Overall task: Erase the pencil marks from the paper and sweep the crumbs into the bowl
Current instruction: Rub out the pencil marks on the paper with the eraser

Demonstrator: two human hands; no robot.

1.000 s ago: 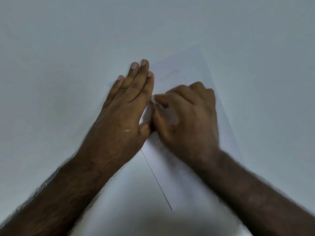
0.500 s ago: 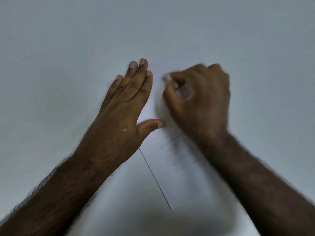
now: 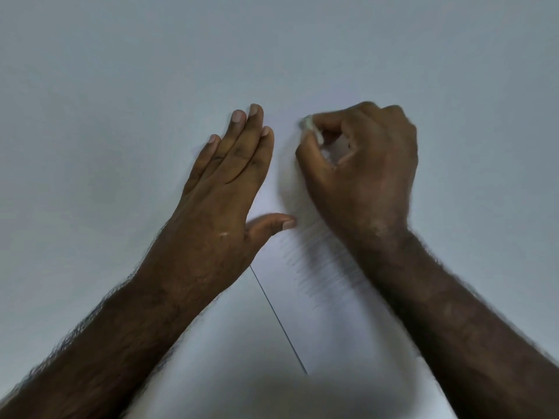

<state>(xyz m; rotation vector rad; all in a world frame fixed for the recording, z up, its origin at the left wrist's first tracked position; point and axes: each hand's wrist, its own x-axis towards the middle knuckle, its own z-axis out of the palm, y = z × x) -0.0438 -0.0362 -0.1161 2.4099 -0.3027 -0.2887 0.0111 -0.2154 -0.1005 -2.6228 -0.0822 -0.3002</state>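
Note:
A white sheet of paper lies on the pale table, running from the bottom centre up under both hands. My left hand rests flat on the sheet's left part, fingers together and thumb spread to the right. My right hand is curled over the sheet's far end and pinches a small white eraser between thumb and fingers, its tip down at the paper. Motion blur smears this hand and the paper below it. No pencil marks or crumbs are clear. No bowl is in view.
The pale grey table fills the whole view around the sheet. A thin dark line marks the paper's left edge near me. A dark shadow lies along the bottom of the view.
My right hand with the eraser has moved from beside my left thumb up and away to the sheet's far end. My left thumb has spread out; the left hand otherwise stays put.

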